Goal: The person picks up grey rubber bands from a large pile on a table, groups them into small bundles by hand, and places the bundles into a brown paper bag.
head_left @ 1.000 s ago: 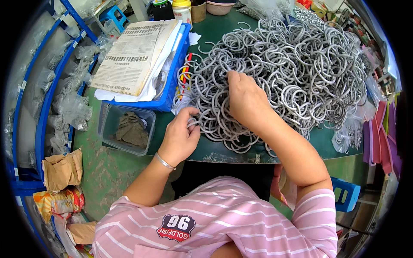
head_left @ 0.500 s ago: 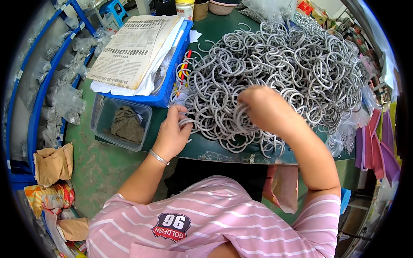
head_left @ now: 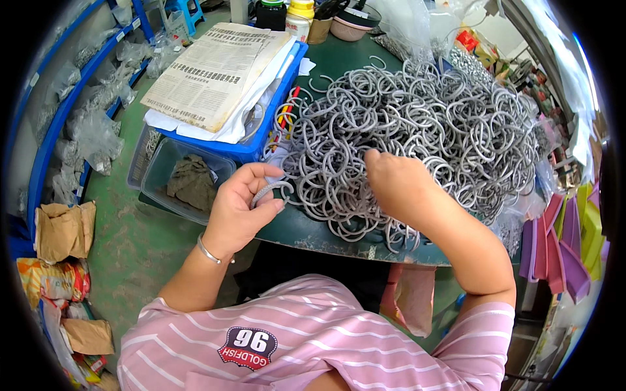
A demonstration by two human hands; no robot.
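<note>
A large heap of grey, C-shaped metal rings (head_left: 430,111) lies tangled on the green table. My left hand (head_left: 238,205) is at the heap's near left edge, with thumb and fingers closed around a small bunch of curved grey rings (head_left: 271,187). At the near middle of the heap is my right hand (head_left: 399,184), its back facing up and its fingers curled down against the rings. Whatever lies between those fingers is hidden from view.
Left of the heap, a blue bin (head_left: 264,133) carries papers and a newspaper (head_left: 208,72). A clear plastic tub (head_left: 156,189) holding a grey-brown cloth (head_left: 192,182) stands before it. Blue shelving (head_left: 65,104) with bagged parts runs along the left. Jars and a pink bowl (head_left: 349,29) stand behind.
The left hand has turned more palm-up and drawn slightly back toward me, showing the rings it grips. My right hand has lowered into the heap; the rings seen at its fingers before are now hidden.
</note>
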